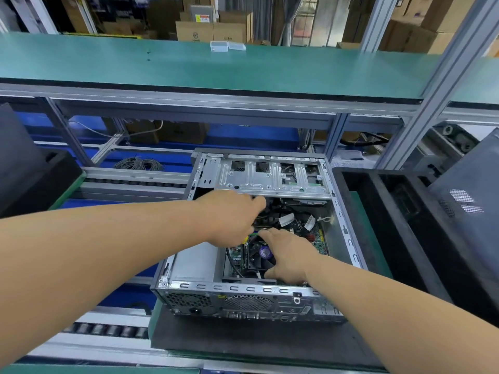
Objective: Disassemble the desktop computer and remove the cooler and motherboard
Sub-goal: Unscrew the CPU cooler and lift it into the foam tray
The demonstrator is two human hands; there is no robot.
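An open desktop computer case (243,289) lies on a dark pallet, rear panel toward me. Inside, the black cooler fan (256,261) with a purple sticker sits on the green motherboard (237,256). My left hand (232,217) reaches in from the left, above the cooler's far edge, with its fingers curled round a tool. Only a yellow bit of the tool's handle (245,239) shows under the palm. My right hand (290,255) rests on the cooler's right side with its fingers spread. Black cables with white tags (286,220) lie beyond the hands.
A silver drive cage (270,176) spans the far end of the case and a power supply box (194,263) fills its left side. Black foam trays (405,225) flank the case. A green shelf (216,66) hangs overhead. Conveyor rollers (108,330) run at lower left.
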